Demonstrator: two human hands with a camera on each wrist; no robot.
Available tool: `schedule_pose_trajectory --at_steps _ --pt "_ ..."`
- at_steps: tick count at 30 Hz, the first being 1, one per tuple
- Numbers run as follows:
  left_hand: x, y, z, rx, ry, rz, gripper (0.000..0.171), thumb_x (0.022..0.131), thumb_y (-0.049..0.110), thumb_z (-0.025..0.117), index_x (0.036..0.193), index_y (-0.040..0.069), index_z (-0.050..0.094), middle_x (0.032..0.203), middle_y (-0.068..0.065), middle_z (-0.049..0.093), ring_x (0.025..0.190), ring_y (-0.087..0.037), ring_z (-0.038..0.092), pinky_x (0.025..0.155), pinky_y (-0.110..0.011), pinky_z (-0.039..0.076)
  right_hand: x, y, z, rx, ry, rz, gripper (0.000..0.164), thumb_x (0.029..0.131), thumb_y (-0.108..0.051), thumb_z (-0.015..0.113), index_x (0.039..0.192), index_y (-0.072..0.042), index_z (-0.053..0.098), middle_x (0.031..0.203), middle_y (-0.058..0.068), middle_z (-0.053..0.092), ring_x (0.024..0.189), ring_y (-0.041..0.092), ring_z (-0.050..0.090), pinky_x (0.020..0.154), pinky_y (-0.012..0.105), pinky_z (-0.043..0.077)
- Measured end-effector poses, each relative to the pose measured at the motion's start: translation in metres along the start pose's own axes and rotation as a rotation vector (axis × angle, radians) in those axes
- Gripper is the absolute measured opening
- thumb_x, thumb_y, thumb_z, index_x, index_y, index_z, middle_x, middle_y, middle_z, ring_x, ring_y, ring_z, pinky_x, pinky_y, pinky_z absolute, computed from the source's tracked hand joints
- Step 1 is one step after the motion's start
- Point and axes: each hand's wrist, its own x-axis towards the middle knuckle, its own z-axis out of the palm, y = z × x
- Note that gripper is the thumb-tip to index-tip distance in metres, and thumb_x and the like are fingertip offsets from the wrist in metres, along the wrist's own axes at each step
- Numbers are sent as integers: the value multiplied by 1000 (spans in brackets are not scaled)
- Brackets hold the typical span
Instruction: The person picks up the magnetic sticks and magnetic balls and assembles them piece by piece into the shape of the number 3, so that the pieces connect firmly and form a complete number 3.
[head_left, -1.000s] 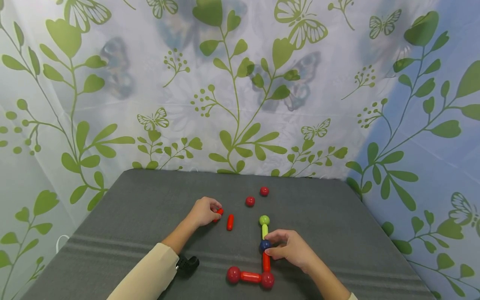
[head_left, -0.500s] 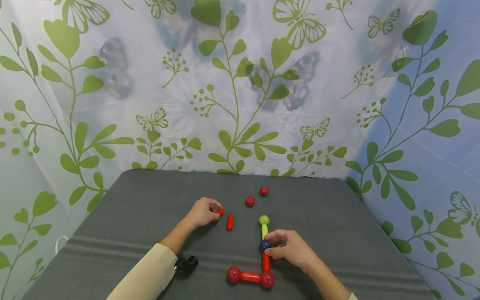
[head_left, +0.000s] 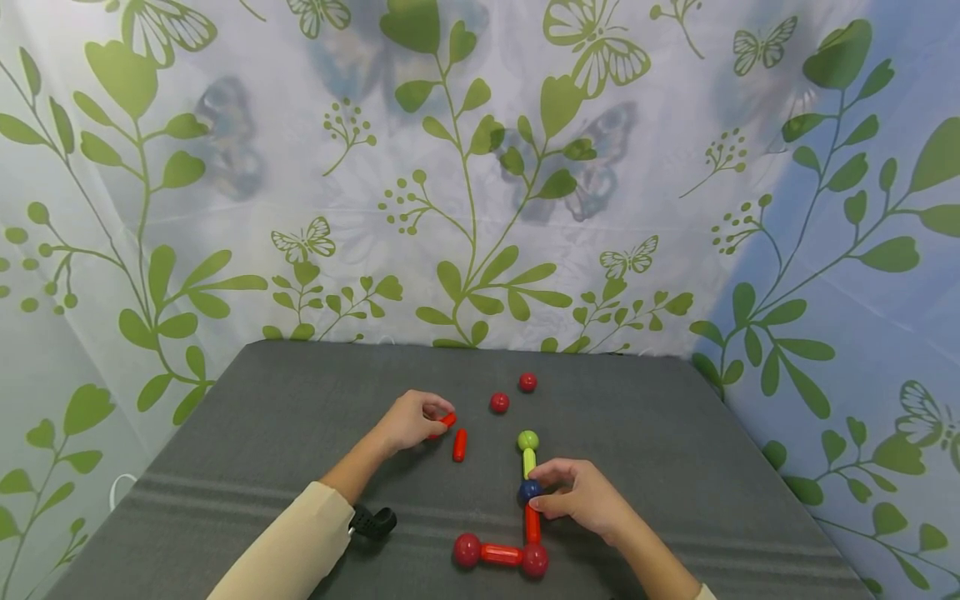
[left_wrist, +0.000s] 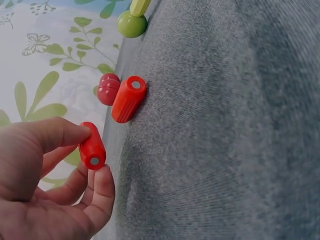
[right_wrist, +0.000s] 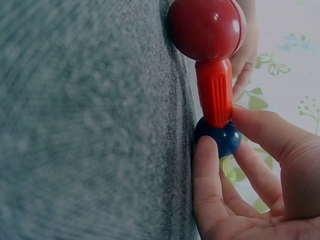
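My left hand point(head_left: 408, 419) pinches a red magnetic rod point(left_wrist: 93, 147) between thumb and fingers; a silver magnet shows at the rod's end. Just right of it lies a second red rod point(head_left: 460, 446) on the grey table. My right hand point(head_left: 583, 497) grips a blue ball point(right_wrist: 220, 137) between thumb and fingertips. That ball sits in an L-shaped chain: a light green rod point(head_left: 529, 462) and green ball point(head_left: 528, 441) on its far side, a red rod point(right_wrist: 215, 92) on its near side. The near rod meets a red corner ball point(head_left: 535, 561), from which another red rod point(head_left: 501, 554) runs left to a red ball point(head_left: 467, 550).
Two loose red balls, one nearer point(head_left: 499, 402) and one farther point(head_left: 528, 382), lie toward the back of the table point(head_left: 322, 392). A curtain point(head_left: 480, 167) with green leaves and butterflies hangs behind. A black strap point(head_left: 373, 522) shows by the left sleeve.
My left hand has shifted slightly right and away from me, and the red rod in its fingers has turned to a more slanted angle. The right hand stays on the blue ball.
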Motion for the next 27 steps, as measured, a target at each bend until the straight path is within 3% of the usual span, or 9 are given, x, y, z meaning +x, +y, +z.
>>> schedule_pose_trajectory --at_steps 11,20,27 --pt "4 8 -2 -143 -123 6 29 89 9 79 117 14 76 111 -9 70 85 -18 66 80 -39 59 2 1 -1 -1 -2 4 42 84 -11 83 122 -1 69 111 13 68 83 22 70 77 38 62" --pt "15 18 5 -149 -233 58 34 90 14 79 123 11 74 121 -6 72 106 -19 66 89 -37 57 2 1 0 -17 18 21 42 83 -11 84 121 -2 70 112 12 69 83 21 70 76 37 62" --pt "24 22 17 -111 -273 84 29 87 14 82 115 19 78 120 -1 73 114 -19 64 98 -42 54 2 2 1 -8 22 12 42 83 -11 84 121 -2 70 111 13 69 83 21 70 76 37 62"
